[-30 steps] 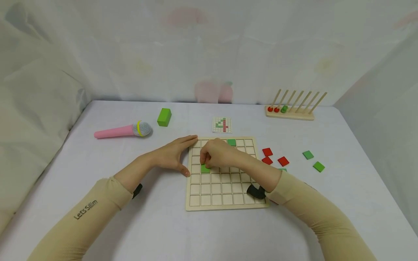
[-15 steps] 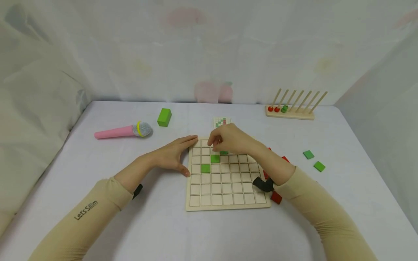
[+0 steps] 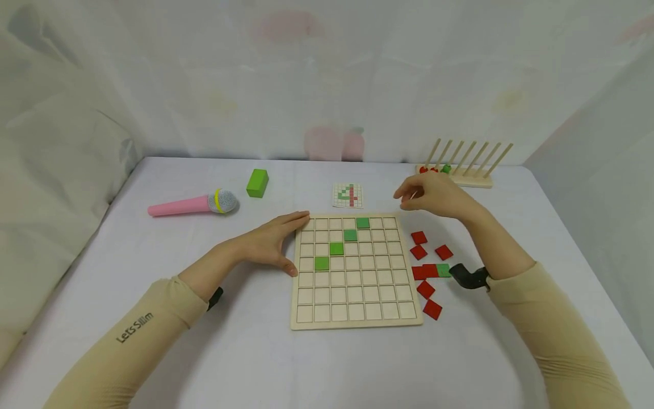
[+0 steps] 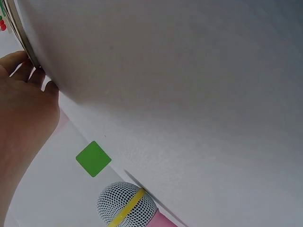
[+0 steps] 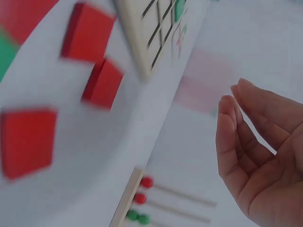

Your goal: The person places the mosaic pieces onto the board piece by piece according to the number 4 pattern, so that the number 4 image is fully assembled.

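Observation:
A wooden grid board point(image 3: 339, 311) lies flat on the white table, with several green square tiles point(image 3: 336, 249) set in a diagonal of its cells. My left hand point(image 3: 268, 243) rests at the board's left edge, thumb and fingers spread. In the left wrist view its fingertips point(image 4: 37, 78) touch that edge. My right hand point(image 3: 434, 196) is raised beyond the board's far right corner. Its fingers curl loosely, and the right wrist view shows nothing in that hand point(image 5: 265, 161). Several red tiles point(image 3: 443, 253) lie to the board's right, with a green tile point(image 3: 443, 270) among them.
A printed pattern card point(image 3: 347, 195) lies behind the board. At back right stands a peg rack point(image 3: 472, 180) with red and green beads, partly behind my right hand. A green block point(image 3: 258, 183) and a pink toy microphone point(image 3: 186, 206) are at left.
My right hand has let go of the lowest green tile, passed up along the diagonal, and swung right off the board. All the placed green tiles now show. My left hand has stayed put.

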`<state>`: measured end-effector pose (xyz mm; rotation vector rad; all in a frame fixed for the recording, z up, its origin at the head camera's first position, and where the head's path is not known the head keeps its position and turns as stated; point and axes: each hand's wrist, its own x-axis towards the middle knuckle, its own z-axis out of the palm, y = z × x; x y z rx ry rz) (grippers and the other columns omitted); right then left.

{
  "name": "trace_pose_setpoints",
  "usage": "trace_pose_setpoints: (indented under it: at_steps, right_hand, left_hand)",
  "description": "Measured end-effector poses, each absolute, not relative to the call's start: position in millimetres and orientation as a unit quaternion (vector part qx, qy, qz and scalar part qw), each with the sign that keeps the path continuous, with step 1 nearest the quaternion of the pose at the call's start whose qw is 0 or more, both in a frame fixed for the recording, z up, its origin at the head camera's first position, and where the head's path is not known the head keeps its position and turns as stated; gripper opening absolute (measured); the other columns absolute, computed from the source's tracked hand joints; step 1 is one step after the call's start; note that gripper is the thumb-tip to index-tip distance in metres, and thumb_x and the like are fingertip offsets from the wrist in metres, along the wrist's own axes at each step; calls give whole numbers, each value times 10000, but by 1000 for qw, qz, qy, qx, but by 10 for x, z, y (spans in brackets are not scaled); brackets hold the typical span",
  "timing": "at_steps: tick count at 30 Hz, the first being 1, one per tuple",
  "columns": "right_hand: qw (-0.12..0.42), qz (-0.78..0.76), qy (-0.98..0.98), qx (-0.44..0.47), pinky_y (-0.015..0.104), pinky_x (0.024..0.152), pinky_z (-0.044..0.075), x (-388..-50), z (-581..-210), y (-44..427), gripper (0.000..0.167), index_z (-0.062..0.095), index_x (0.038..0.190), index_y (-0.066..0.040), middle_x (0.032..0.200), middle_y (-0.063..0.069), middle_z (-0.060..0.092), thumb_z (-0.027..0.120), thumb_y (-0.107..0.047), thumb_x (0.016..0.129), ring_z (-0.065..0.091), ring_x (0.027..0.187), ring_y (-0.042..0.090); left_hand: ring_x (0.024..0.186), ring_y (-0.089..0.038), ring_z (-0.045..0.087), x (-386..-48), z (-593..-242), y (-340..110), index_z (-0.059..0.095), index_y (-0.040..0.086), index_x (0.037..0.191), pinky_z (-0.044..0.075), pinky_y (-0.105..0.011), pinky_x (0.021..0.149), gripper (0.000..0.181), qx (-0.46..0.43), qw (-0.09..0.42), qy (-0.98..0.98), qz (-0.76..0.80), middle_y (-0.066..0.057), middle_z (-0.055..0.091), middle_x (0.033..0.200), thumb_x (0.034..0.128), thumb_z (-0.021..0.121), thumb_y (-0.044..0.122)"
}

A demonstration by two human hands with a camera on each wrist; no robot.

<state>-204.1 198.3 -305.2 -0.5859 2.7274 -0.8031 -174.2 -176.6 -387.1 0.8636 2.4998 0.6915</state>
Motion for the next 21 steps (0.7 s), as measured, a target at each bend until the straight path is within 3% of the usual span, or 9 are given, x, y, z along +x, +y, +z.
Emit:
trace_pose_setpoints:
  at_steps: [12, 21]
  right_hand:
    - [186, -274, 927, -175, 216, 748, 517, -1939, -3250, 2711, 276, 693, 1160, -86, 972, 55, 693, 708, -204, 911, 612, 880, 125]
    - [288, -313, 881, -206, 251, 690, 514, -1789, -3467, 2876, 241, 704, 1046, -150, 848, 40, 599, 783, -175, 819, 590, 803, 149]
  left_hand:
    - [1561, -327, 131, -1763, -3928, -1782, 199, 80, 1583, 195, -546, 1252, 1272, 311, 201, 897, 240, -65, 139, 1684, 609, 902, 499]
    - [1562, -319, 132, -1758, -3910, -1779, 201, 86, 1583, 191, -535, 1257, 1273, 310, 200, 898, 239, -57, 140, 1685, 606, 905, 499]
